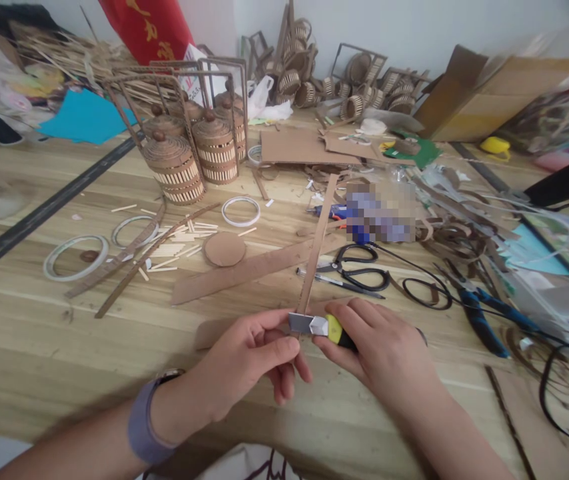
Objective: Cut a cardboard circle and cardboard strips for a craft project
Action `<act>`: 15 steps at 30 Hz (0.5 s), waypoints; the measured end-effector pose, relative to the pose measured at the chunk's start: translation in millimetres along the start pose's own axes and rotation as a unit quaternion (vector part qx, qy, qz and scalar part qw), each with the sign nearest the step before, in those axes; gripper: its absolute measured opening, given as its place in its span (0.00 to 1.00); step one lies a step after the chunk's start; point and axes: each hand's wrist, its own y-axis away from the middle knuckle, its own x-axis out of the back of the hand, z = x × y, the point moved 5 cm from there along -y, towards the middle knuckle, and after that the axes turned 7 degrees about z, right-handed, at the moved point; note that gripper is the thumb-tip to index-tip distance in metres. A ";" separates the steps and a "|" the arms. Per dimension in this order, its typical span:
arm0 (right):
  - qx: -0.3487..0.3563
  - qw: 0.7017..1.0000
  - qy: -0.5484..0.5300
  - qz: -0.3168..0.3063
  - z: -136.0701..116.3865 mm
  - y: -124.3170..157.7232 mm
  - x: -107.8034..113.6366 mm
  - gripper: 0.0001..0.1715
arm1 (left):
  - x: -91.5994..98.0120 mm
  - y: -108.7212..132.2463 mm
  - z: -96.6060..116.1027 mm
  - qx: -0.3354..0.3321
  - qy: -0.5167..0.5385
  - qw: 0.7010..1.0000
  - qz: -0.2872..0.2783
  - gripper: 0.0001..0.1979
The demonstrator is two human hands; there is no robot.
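My right hand (382,343) is wrapped round a yellow and black utility knife (334,329). Its blade lies across the lower end of a narrow brown cardboard strip (318,250), which stretches away from me. My left hand (249,353), with a watch on the wrist, pinches that strip's near end between thumb and fingers, close to the blade. Whether the blade has cut into the strip, I cannot tell. Beyond the hands lie a wide cardboard strip (234,272), a cardboard disc (225,249), black-handled scissors (364,272) and a pen (344,283).
Several lidded cage-like lanterns (174,170) stand at the back left. Tape rings (75,257) and small wooden sticks (164,251) lie left of centre. Blue-handled pliers (479,317) and cables are at the right. An open cardboard box (494,93) sits at the back right.
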 end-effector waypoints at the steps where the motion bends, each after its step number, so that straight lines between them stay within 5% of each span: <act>1: 0.000 1.000 -0.001 0.001 -0.4 -0.3 0.2 0.30 | 0.2 -0.1 -0.1 0.000 0.000 1.000 0.000 0.20; 15: -0.019 0.999 -0.025 0.013 -12.4 -2.9 -3.7 0.33 | 0.7 -3.5 -8.6 -0.049 -0.069 0.995 0.044 0.22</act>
